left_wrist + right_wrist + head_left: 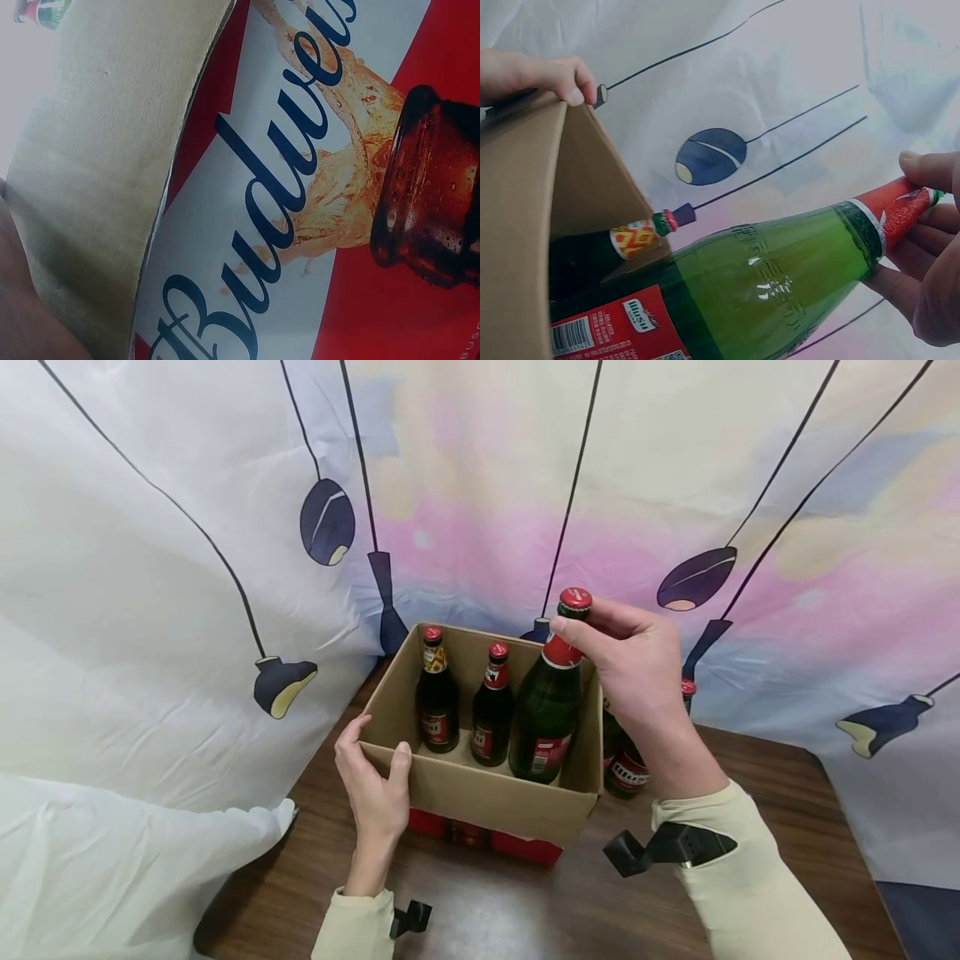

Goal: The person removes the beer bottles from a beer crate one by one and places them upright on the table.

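An open-topped cardboard box (pixel 487 793) stands on the table, its outer side printed red and white with large lettering (pixel 262 217) in the left wrist view. My left hand (pixel 375 797) grips the box's near left corner, thumb over the front edge. With thumb and fingers, my right hand (pixel 645 668) holds the red-foiled neck of a large green beer bottle (pixel 772 262). That bottle's lower part is inside the box, slightly tilted, at the right. Left of it, a dark beer bottle with a yellow neck label (pixel 437 702) and a red-necked one (pixel 492 718) stand upright.
Outside the box on its right stands another beer bottle (pixel 626 775), partly behind my right wrist. A red cap (pixel 687 687) shows beyond my forearm. The brown wooden table (pixel 780 827) meets a printed curtain (pixel 480 485) at the back and left.
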### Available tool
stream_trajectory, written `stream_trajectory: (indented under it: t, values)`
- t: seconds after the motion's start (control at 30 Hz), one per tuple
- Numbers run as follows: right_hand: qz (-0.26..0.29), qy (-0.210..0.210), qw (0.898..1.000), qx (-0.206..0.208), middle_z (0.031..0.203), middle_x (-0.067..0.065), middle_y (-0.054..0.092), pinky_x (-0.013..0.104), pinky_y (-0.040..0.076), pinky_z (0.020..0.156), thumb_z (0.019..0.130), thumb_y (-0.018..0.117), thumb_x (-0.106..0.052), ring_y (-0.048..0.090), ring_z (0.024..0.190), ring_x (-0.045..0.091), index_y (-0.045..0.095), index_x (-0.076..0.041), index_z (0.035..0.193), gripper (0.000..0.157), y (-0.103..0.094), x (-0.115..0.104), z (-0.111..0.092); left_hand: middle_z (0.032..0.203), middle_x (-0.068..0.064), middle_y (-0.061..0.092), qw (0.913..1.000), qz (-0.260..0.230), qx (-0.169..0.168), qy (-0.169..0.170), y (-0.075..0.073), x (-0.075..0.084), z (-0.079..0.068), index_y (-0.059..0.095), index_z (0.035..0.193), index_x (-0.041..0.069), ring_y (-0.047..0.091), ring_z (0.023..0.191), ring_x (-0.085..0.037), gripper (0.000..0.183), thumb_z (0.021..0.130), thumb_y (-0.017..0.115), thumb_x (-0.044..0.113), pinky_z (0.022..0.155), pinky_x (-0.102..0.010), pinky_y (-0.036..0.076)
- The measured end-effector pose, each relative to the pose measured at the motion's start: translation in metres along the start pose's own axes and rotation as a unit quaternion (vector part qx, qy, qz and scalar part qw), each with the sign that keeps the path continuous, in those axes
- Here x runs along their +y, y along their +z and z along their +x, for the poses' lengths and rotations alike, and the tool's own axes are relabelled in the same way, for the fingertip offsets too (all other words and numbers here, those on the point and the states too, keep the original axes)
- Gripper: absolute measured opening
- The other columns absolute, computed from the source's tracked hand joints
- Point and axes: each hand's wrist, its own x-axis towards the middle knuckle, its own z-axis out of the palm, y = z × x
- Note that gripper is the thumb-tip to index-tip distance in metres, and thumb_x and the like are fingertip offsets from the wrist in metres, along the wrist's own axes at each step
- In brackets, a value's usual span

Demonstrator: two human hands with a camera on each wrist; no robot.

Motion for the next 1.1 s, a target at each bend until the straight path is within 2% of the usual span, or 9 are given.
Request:
stream_trajectory:
  t: [0.23,0.57,0.83,0.97,1.1]
  values:
    - [0.009,-0.036,0.999,0.008,0.095,-0.006,0.08,0.024,0.059,0.084,0.087,0.086,-0.018,0.073,0.099,0.018,0.081,-0.005,0.118,0.034,-0.012,-0.019,0.006,0.148,-0.021,0.046,1.0,-0.001,-0.005,0.002,0.0,-0.001,0.0,0.044,0.147,0.002,0.039,0.138,-0.038,0.063,0.09,0.062,0.021,0.113,-0.057,0.027]
    - [0.103,-0.071,0.992,0.016,0.101,0.01,0.077,0.027,0.063,0.074,0.083,0.087,-0.006,0.073,0.084,0.02,0.084,-0.002,0.107,0.024,-0.032,-0.055,0.016,0.149,-0.022,0.044,0.9999,0.001,-0.007,-0.011,0.0,-0.002,-0.001,0.044,0.147,0.001,0.037,0.139,-0.037,0.064,0.089,0.062,0.021,0.114,-0.056,0.026]
    - [0.147,-0.097,0.984,0.03,0.09,0.016,0.077,0.031,0.063,0.069,0.077,0.09,-0.001,0.075,0.07,0.023,0.08,0.008,0.109,0.035,-0.056,-0.077,0.022,0.149,-0.021,0.046,1.0,-0.004,-0.004,-0.006,0.0,-0.003,-0.001,0.046,0.147,0.001,0.038,0.139,-0.035,0.064,0.09,0.063,0.023,0.114,-0.056,0.025]
    - [0.157,-0.115,0.979,0.052,0.098,0.018,0.076,0.033,0.063,0.067,0.074,0.09,0.004,0.075,0.074,0.026,0.077,0.014,0.108,0.037,-0.071,-0.079,0.026,0.15,-0.021,0.046,1.0,-0.004,-0.005,-0.003,0.001,-0.004,-0.001,0.045,0.147,0.001,0.038,0.14,-0.035,0.064,0.09,0.063,0.024,0.115,-0.055,0.025]
    - [0.147,-0.11,0.981,0.067,0.117,0.018,0.071,0.033,0.063,0.068,0.074,0.089,0.007,0.071,0.096,0.029,0.076,0.016,0.107,0.036,-0.089,-0.077,0.029,0.15,-0.023,0.045,1.0,-0.001,-0.006,-0.001,0.0,-0.004,0.0,0.044,0.147,-0.001,0.037,0.14,-0.034,0.065,0.091,0.063,0.025,0.116,-0.054,0.024]
